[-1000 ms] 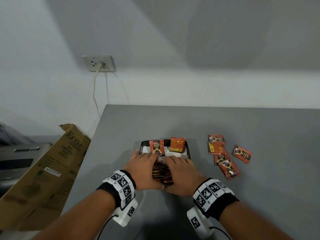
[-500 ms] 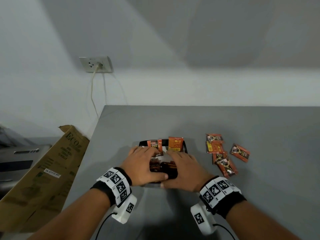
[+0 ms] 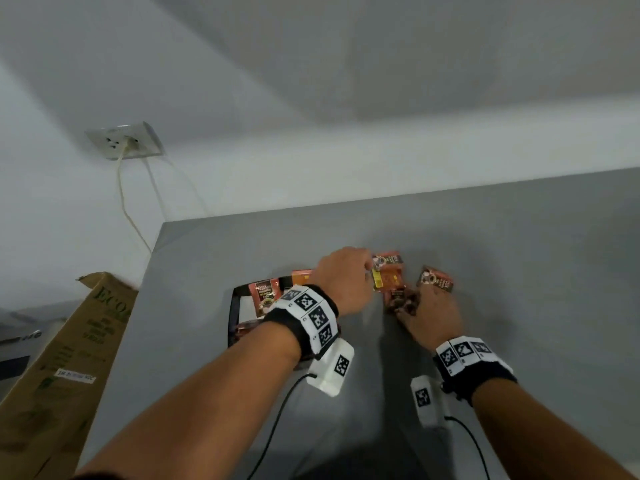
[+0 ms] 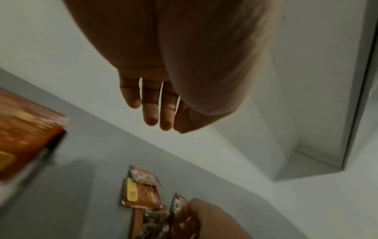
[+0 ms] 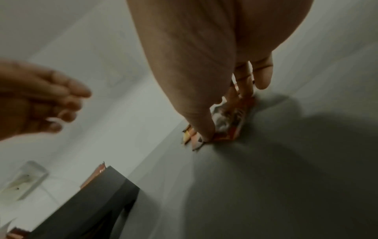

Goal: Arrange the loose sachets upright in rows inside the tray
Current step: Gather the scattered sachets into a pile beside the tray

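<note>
A black tray [image 3: 234, 308] lies on the grey table, with orange-brown sachets [image 3: 265, 295] standing in it; my left forearm hides its near part. Right of the tray several loose sachets [image 3: 387, 279] lie flat in a cluster. My left hand [image 3: 366, 268] hovers over the far ones, its fingers [image 4: 151, 113] straight and holding nothing. My right hand [image 3: 412, 300] is down on the nearer sachets. Its thumb and fingers [image 5: 206, 129] pinch one sachet [image 5: 226, 124] against the table. Another sachet [image 3: 437, 280] lies just beyond that hand.
A cardboard box [image 3: 65, 348] leans beside the table's left edge. A wall socket [image 3: 124, 140] with a cable hanging from it sits on the white wall behind. Bare grey tabletop [image 3: 554, 271] stretches right of the sachets and toward me.
Both hands left the sachets in the tray and moved right to the loose cluster. The right hand has closed on a sachet there. The head view swung and tilted.
</note>
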The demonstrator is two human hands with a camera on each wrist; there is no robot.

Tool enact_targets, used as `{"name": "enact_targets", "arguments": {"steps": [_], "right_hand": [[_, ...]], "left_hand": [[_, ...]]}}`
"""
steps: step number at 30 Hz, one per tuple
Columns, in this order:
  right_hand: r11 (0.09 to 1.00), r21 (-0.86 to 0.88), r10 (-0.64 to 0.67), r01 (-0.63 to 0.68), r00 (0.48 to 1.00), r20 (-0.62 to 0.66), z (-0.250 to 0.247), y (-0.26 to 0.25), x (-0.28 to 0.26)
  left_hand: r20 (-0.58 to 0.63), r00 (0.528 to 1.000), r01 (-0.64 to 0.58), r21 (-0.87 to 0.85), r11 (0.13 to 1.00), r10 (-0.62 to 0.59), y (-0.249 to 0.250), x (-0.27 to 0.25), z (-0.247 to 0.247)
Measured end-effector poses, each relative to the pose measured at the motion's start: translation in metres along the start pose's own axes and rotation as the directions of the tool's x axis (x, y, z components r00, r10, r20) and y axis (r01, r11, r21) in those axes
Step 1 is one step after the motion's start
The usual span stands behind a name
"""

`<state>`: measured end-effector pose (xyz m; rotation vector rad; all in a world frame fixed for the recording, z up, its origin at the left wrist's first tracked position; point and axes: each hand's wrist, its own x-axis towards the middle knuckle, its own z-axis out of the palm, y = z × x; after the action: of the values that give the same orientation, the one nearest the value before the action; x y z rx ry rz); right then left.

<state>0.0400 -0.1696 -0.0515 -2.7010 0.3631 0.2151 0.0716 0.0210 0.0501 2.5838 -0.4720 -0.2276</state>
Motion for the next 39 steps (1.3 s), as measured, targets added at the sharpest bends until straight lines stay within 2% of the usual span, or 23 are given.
{"name": "enact_targets", "arguments": {"steps": [4, 8, 12, 15, 17, 21, 24, 28, 33, 37, 39], "right_hand": [[0.997, 0.073, -0.040, 0.038, 0.999, 0.028, 0.009, 0.017, 0.000], [0.977, 0.211, -0.022, -0.004, 0.992, 0.123, 0.003, 0.038, 0.009], [0.947, 0.318, 0.038, -0.047, 0.999, 0.035, -0.024, 0.055, 0.023], [0.964, 0.249, 0.082, -0.090, 0.996, 0.042, -0.037, 0.061, 0.043], [0.970, 0.232, 0.057, -0.068, 0.997, 0.054, -0.033, 0.064, 0.059], [0.995, 0.093, -0.035, 0.025, 0.994, 0.105, 0.003, 0.078, 0.103], [0.999, 0.033, -0.020, 0.015, 0.990, 0.139, 0.009, 0.080, 0.112], [0.998, -0.025, -0.056, 0.059, 0.992, 0.112, -0.016, 0.062, 0.090], [0.996, 0.056, -0.078, 0.069, 0.981, 0.177, -0.019, 0.059, 0.089], [0.987, 0.111, -0.142, 0.120, 0.964, 0.224, -0.045, 0.045, 0.090], [0.973, 0.166, -0.194, 0.163, 0.961, 0.194, -0.058, 0.037, 0.094]], "left_hand": [[0.171, 0.985, -0.007, 0.110, 0.994, -0.012, 0.042, 0.029, 0.040], [0.314, 0.948, -0.022, 0.212, 0.977, -0.047, 0.049, 0.043, 0.094], [0.273, 0.961, -0.050, 0.346, 0.937, -0.050, 0.039, 0.040, 0.138], [0.216, 0.976, -0.093, 0.359, 0.929, 0.014, 0.033, 0.032, 0.150], [0.199, 0.979, -0.103, 0.325, 0.940, 0.039, 0.031, 0.026, 0.150], [0.201, 0.978, -0.111, 0.275, 0.955, 0.056, 0.025, 0.023, 0.148], [0.151, 0.989, -0.036, 0.225, 0.974, 0.001, 0.024, 0.022, 0.145], [0.238, 0.960, 0.089, 0.247, 0.965, -0.149, 0.018, 0.025, 0.141], [0.219, 0.962, 0.119, 0.204, 0.972, -0.164, 0.021, 0.030, 0.142], [0.168, 0.918, 0.366, -0.012, 0.931, -0.358, 0.028, 0.049, 0.134], [0.093, 0.895, 0.442, -0.044, 0.896, -0.437, 0.029, 0.063, 0.132]]}}
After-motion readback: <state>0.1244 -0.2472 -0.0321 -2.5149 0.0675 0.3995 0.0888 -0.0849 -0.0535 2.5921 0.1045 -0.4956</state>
